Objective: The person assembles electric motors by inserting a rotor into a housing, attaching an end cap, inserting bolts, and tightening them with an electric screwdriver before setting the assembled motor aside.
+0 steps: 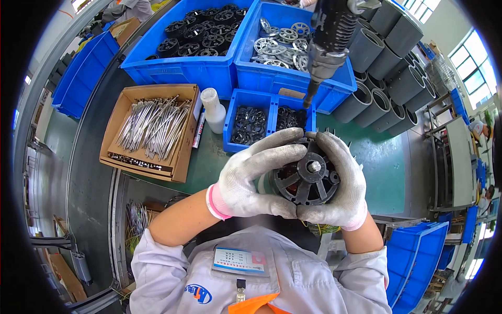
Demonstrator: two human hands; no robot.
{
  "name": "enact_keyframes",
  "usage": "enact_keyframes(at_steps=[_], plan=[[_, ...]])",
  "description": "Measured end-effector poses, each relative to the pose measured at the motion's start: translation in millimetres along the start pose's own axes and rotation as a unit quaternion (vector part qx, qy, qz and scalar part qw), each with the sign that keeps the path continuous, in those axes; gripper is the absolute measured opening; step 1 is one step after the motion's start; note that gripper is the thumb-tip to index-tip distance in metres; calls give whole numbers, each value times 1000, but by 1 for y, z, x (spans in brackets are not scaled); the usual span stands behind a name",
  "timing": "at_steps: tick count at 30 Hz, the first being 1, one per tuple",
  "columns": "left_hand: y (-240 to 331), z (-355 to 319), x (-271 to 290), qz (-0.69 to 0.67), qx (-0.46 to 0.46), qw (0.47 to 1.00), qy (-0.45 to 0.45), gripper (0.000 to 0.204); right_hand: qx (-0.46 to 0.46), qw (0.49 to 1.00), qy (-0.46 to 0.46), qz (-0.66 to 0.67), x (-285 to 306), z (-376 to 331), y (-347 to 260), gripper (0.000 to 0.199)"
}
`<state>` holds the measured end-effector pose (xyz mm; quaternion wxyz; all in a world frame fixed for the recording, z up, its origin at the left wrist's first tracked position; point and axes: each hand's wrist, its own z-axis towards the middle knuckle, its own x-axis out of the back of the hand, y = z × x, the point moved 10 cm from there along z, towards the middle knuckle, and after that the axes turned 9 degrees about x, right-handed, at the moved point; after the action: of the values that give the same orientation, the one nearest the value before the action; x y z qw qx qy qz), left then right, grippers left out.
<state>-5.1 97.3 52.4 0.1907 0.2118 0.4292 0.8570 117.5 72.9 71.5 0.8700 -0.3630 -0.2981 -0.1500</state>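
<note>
One gloved left hand point(250, 175) and one gloved right hand point(349, 183) clasp a black motor point(307, 177) at a green desk point(384, 175).

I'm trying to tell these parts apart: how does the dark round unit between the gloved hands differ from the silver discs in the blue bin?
The dark unit is mostly black; the silver discs are pale metal. The unit is cupped between the left hand and right hand; the discs lie heaped in the blue bin. Both look round, with spokes.
</note>
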Motion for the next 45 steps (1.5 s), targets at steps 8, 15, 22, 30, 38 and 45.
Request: enact_keyframes(at_steps=[8,15,22,30,38,45], plan=[[-9,-8,-5,-111,-55,981,152,42,-47,976,182,109,-5,-18,11,60],[-10,-14,-2,-29,-47,988,144,52,67,980,154,109,-9,-12,13,51],[-10,-15,-12,-68,-47,987,137,62,-378,891,-34,-248,49,-108,156,21],[-14,-14,-8,-105,-14,986,128,63,-403,838,-161,-330,8,-119,205,19],[-17,-34,68,145,144,960,192,43,-329,876,-184,-300,-8,-97,186,27],[-93,-83,216,532,442,711,127,25,-257,911,-33,-322,24,-87,145,18]])
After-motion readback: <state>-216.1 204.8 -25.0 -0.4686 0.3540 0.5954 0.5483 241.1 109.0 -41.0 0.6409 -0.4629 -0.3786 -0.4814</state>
